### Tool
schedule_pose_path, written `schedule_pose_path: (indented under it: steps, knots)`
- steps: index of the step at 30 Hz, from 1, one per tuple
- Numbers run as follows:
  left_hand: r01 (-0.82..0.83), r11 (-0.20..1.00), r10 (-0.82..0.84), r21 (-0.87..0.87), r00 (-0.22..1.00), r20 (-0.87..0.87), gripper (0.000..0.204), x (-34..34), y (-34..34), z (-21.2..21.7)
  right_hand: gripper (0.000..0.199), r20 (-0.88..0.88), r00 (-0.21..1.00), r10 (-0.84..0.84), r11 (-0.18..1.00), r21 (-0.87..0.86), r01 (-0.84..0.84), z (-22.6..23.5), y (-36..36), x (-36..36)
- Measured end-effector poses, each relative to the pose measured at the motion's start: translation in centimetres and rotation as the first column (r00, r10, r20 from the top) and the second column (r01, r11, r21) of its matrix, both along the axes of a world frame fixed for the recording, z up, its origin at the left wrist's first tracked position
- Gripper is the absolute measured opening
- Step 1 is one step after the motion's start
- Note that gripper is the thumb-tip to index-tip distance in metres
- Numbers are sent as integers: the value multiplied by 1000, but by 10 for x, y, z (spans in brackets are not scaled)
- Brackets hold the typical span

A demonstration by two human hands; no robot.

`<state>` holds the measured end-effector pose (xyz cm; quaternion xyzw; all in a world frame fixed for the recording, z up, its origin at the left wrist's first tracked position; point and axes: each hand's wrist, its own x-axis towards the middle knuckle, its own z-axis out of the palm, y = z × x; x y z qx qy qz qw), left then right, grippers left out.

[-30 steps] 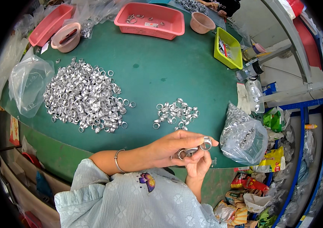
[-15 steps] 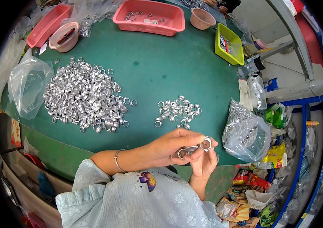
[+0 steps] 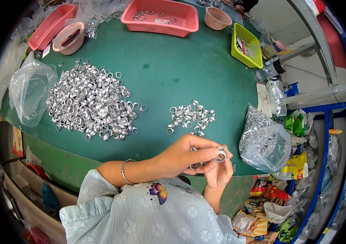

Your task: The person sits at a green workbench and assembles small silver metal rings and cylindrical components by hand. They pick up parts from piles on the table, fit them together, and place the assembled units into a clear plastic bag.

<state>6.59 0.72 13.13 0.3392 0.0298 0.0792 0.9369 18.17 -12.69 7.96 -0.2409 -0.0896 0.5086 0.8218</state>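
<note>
A silver metal ring (image 3: 220,155) is pinched at the fingertips where my two hands meet, near the table's front edge. My left hand (image 3: 181,153), with a bangle on its wrist, is closed, its thumb against that ring. More silver rings (image 3: 195,164) are tucked in its curled fingers. My right hand (image 3: 219,174) is closed on the same ring from the right, its fingertips partly hidden behind it. Just beyond my hands lies a small group of rings (image 3: 189,116), and to the left a large heap of rings (image 3: 89,101).
On the green table (image 3: 156,81), a clear bag of rings (image 3: 262,140) stands at right and an empty-looking clear bag (image 3: 30,93) at left. Farther back are a pink basket (image 3: 160,29), a pink bowl (image 3: 217,18) and a yellow-green basket (image 3: 248,60). A blue rack (image 3: 325,150) stands right.
The ring at my fingertips has turned slightly, and my left fingers have curled over more of the other rings. The heaps look unchanged.
</note>
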Motion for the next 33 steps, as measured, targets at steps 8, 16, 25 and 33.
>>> schedule_pose_path:
  steps: [8, 16, 25, 33]
  knots:
    - [9, 1000, -9, 1, 1000, 5, 35, 0, 1, 0, 23, -20, 1000, -2, 1000, -20, 2, -2, -1, 1]
    - [57, 998, -58, -38, 998, -11, 33, 2, 2, -1, 23, -42, 999, -4, 1000, -22, 3, -3, 0, 0]
    - [19, 998, -20, -56, 1000, -18, 34, 6, -1, -7, 25, 7, 999, -51, 998, -33, 51, 4, 4, -3]
    - [16, 994, -17, -105, 1000, -14, 39, 4, -3, -18, 25, 100, 995, 9, 1000, -11, -8, -1, 0, 0]
